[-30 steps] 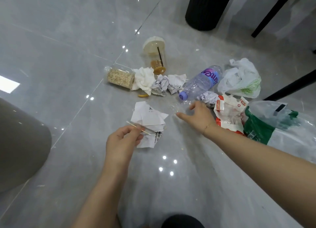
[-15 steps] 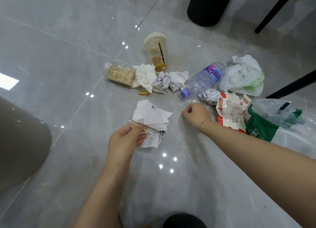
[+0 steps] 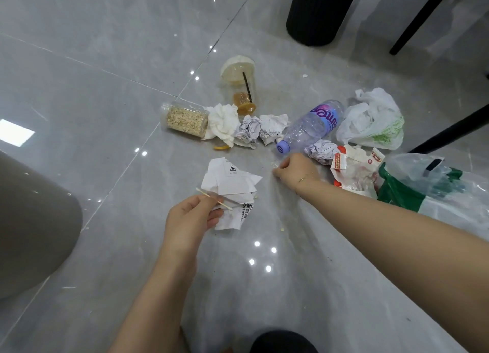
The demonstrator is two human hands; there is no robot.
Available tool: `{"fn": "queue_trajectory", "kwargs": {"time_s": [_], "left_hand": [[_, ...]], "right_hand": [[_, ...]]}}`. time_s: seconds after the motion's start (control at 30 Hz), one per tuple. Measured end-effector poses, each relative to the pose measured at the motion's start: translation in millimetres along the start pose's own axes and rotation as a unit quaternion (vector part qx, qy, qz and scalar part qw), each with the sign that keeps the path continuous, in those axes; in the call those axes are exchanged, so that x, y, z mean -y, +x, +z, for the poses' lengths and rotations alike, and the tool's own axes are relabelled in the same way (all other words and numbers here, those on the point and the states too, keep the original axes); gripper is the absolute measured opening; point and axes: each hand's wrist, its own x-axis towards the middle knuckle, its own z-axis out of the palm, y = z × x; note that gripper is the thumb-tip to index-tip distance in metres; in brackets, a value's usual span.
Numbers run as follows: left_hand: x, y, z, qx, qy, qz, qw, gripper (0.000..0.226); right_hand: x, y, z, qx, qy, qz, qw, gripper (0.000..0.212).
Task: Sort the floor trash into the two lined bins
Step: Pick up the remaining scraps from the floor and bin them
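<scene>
Trash is mostly still on the floor in front of you tbh. Your left hand pinches a thin wooden stick over the torn paper. Right hand is curled, fingertips down by the water bottle, prob nipping some tiny clear scrap, can't tell what. Still the pickup stage imo; next you'd need to lift both bits & find the bins, which aren't clearly in view

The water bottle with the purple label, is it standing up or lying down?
Lying down. The water bottle rests on its side on the floor, blue cap pointing toward the person.
</scene>
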Motion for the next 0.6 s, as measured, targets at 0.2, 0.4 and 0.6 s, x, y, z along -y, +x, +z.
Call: {"fn": "queue_trajectory", "kwargs": {"time_s": [0.2, 0.4, 0.6], "left_hand": [[1, 1, 2, 0.008, 0.006, 0.005, 1.0, 0.022], [1, -2, 1, 0.013, 0.006, 0.018, 1.0, 0.015], [1, -6, -8, -0.004, 0.009, 0.027, 1.0, 0.015]], "right_hand": [[-12, -15, 6, 0.069, 0.037, -0.017, 0.997, 0.017], [-26, -54, 0, 0.04, 0.078, -0.073, 0.994, 0.019], [-26, -68, -13, -0.011, 0.073, -0.094, 0.993, 0.008]]}}
